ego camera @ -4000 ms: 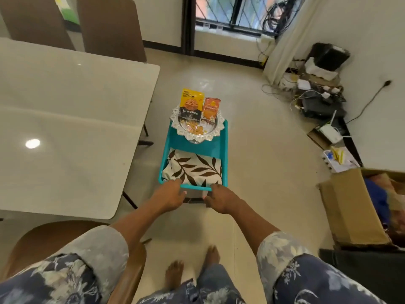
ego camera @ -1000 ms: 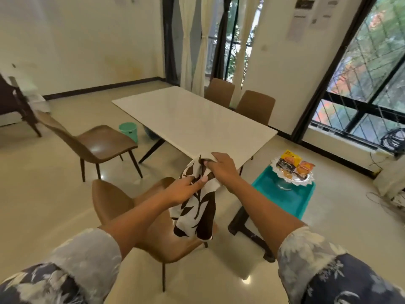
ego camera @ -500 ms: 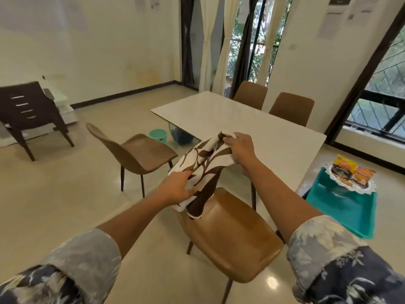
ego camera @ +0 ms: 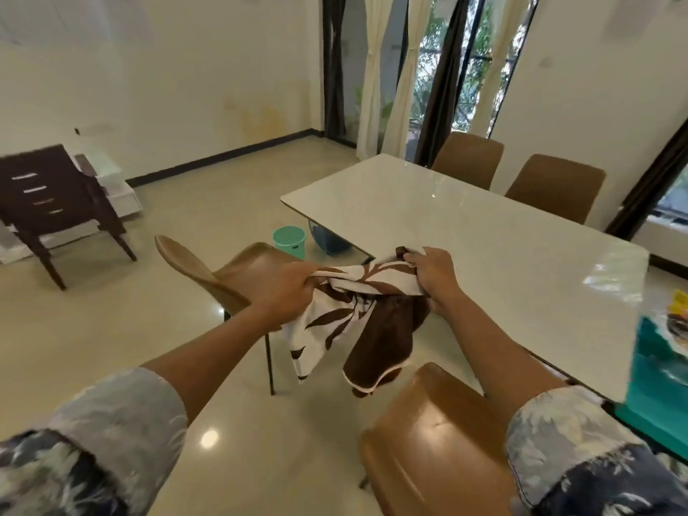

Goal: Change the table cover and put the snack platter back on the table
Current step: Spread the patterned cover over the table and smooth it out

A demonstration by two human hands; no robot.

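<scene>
Over the near edge of the bare table (ego camera: pixel 465 232), our left hand (ego camera: pixel 286 292) and right hand (ego camera: pixel 432 279) each clench an end of the bunched leaf-print cover (ego camera: pixel 346 314), fingers curled tight, likely to shake it open; snack platter (ego camera: pixel 675 325) waits at far right.

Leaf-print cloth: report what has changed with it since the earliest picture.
The brown-and-white leaf-print cloth left the teal plastic tray, where it lay folded: the left hand and right hand, then on the tray's edge, now grip it in the air, pulled apart and half unfolded. The silver snack platter stays on the tray.
</scene>
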